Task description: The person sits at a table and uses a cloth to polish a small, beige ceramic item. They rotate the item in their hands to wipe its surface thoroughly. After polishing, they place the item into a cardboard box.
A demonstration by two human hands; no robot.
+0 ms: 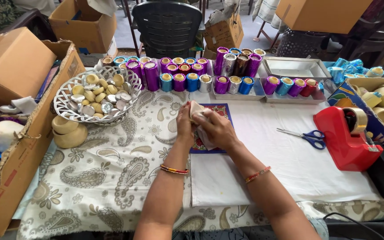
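While both forearms reach in from the near edge of the table, the left hand (184,121) and the right hand (216,129) meet over a dark blue patterned mat (221,111) at the middle of the table, and between them they grip a small pale piece of paper or foil (196,109) whose folded top pokes up above the fingers. The fingers of both hands are curled closed around it; whether anything is wrapped inside cannot be told. The mat lies where a paisley tablecloth (112,169) meets a plain white sheet (290,164). To the right, blue-handled scissors (305,136) lie on the white sheet, and just right of them stands a red tape dispenser (347,138). At far left sits a white lattice basket (63,104) of small round discs, with two wooden bowls (67,131) near it. Along the far side, rows of foil-wrapped cylinders (183,75) in purple, blue, silver and red stand upright, some in metal trays (295,67). An open cardboard box (10,178) sits at the near left edge.
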